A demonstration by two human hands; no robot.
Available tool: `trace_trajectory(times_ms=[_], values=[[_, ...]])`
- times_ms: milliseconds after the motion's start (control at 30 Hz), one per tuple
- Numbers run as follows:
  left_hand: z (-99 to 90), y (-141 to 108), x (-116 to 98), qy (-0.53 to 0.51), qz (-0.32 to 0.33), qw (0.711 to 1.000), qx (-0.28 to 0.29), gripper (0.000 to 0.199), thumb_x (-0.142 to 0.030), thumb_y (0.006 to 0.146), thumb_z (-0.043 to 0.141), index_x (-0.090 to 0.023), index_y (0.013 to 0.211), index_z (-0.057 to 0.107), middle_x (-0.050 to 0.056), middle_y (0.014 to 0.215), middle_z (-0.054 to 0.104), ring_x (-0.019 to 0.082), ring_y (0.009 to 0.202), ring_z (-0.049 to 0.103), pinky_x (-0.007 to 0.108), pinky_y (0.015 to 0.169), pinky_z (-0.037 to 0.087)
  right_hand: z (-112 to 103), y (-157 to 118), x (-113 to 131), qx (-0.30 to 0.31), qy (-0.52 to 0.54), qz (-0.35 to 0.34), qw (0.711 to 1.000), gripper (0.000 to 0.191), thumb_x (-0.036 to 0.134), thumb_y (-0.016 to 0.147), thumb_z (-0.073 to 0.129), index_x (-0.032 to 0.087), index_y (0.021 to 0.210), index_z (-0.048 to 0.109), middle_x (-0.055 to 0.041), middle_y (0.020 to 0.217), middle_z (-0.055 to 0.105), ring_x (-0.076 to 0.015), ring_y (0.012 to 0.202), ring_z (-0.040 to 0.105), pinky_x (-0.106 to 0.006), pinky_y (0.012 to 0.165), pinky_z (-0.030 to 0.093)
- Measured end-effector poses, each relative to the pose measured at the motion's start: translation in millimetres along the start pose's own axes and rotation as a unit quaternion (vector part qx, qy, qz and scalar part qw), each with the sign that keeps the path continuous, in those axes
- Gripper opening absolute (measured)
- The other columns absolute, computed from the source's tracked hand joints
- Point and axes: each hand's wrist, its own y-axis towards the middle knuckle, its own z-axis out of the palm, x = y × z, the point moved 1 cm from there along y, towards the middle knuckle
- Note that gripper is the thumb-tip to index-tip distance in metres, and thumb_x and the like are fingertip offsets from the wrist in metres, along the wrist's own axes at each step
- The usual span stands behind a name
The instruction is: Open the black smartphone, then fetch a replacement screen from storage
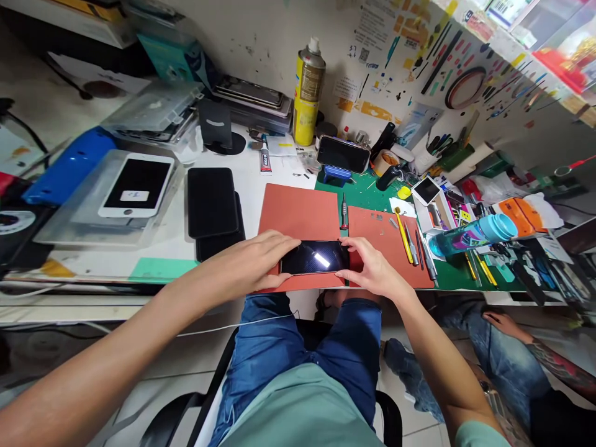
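A black smartphone (307,259) lies sideways near the front edge of the table, its glossy face catching a bright reflection. My left hand (261,261) grips its left end, thumb along the near edge and fingers along the far edge. At the opposite end, my right hand (367,264) pinches the phone the same way. Beneath it is a red-brown work mat (298,211); a second red-brown mat (372,226) lies to the right. Just beyond the phone, a small screwdriver (344,212) sits between the two mats.
Dark phones (212,202) and a white phone (137,186) lie to the left. Behind stand a yellow spray can (307,93) and a propped phone (343,154). Tools (406,237) and a blue bottle (472,236) are at right. Another person's tattooed arm (559,360) is at lower right.
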Motion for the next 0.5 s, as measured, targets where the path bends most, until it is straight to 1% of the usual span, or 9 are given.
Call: trace_trajectory(times_ms=[67, 133, 233, 300, 500], values=[[0.9, -1.1, 0.2, 0.002, -0.001, 1.000, 0.002, 0.047, -0.034, 0.106, 0.066, -0.018, 0.148, 0.055, 0.017, 0.137, 0.068, 0.031, 0.124, 0.067, 0.041, 0.101, 0.055, -1.6, -0.2, -1.6, 0.006, 0.001, 0.001, 1.000, 0.071, 0.041, 0.097, 0.084, 0.035, 0.159, 0.048, -0.0106, 0.150, 0.062, -0.0304, 0.135, 0.066, -0.053, 0.114, 0.060], [0.6, -1.4, 0.9, -0.001, -0.008, 1.000, 0.006, 0.045, -0.034, 0.107, 0.064, -0.018, 0.149, 0.056, 0.016, 0.138, 0.068, 0.030, 0.125, 0.068, 0.041, 0.101, 0.055, -3.6, 0.8, -2.5, 0.010, 0.000, -0.008, 1.000, 0.070, 0.043, 0.097, 0.083, 0.035, 0.158, 0.049, -0.0107, 0.150, 0.062, -0.0305, 0.137, 0.065, -0.053, 0.115, 0.059], [-1.4, -0.9, 2.1, -0.016, -0.020, 1.000, 0.009, 0.043, -0.033, 0.106, 0.064, -0.020, 0.147, 0.059, 0.015, 0.139, 0.069, 0.030, 0.125, 0.068, 0.040, 0.100, 0.055, -7.9, 3.1, -1.4, 0.017, -0.012, -0.032, 0.999, 0.066, 0.046, 0.100, 0.080, 0.032, 0.157, 0.051, -0.0123, 0.148, 0.064, -0.0309, 0.138, 0.064, -0.054, 0.116, 0.059], [-2.8, -0.4, 2.9, -0.030, -0.029, 0.999, 0.011, 0.044, -0.036, 0.105, 0.065, -0.021, 0.146, 0.061, 0.014, 0.138, 0.070, 0.030, 0.124, 0.069, 0.039, 0.100, 0.056, -11.0, 3.9, 0.4, 0.021, -0.027, -0.041, 0.999, 0.062, 0.047, 0.102, 0.076, 0.030, 0.157, 0.052, -0.0134, 0.148, 0.065, -0.0307, 0.137, 0.066, -0.054, 0.116, 0.059], [-8.0, 2.7, 2.4, -0.048, -0.071, 0.996, 0.020, 0.051, -0.047, 0.105, 0.060, -0.017, 0.146, 0.064, 0.015, 0.132, 0.071, 0.031, 0.115, 0.072, 0.041, 0.098, 0.056, -14.3, 2.1, 2.9, 0.008, -0.048, -0.075, 0.996, 0.052, 0.042, 0.109, 0.066, 0.026, 0.158, 0.054, -0.0143, 0.146, 0.070, -0.0298, 0.134, 0.069, -0.053, 0.114, 0.061]])
